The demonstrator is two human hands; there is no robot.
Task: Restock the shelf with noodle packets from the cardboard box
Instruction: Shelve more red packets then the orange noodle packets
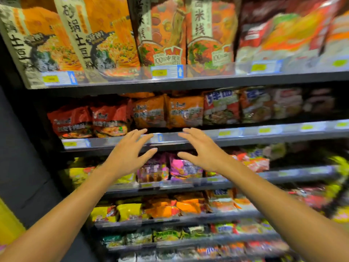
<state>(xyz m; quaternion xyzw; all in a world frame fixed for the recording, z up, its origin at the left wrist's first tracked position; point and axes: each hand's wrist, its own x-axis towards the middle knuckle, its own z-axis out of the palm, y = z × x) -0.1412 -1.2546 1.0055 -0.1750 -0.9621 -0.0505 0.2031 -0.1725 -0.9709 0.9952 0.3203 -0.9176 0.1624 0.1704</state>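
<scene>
Hands first: our left hand (130, 154) and right hand (203, 150) are raised side by side before the second shelf (245, 138), fingers straight and spread, holding nothing, palms facing each other with a gap between them. Their fingertips lie over that shelf's front edge, near its middle; whether they touch it we cannot tell. Just behind the edge stand two orange noodle packets (168, 111), upright and side by side, directly beyond our fingertips. At the shelf's left end sit red noodle packets (88, 120); toward its right end, red-and-blue packets (238, 105), blurred. Price tags (75, 143) run along the front rail. On the top shelf (188, 82) tall orange bags (98, 35) stand against its front lip. Below our wrists, pink and purple packets (181, 167) fill the third shelf, with yellow and orange packets (162, 208) on the one under it. No cardboard box shows in our view.
</scene>
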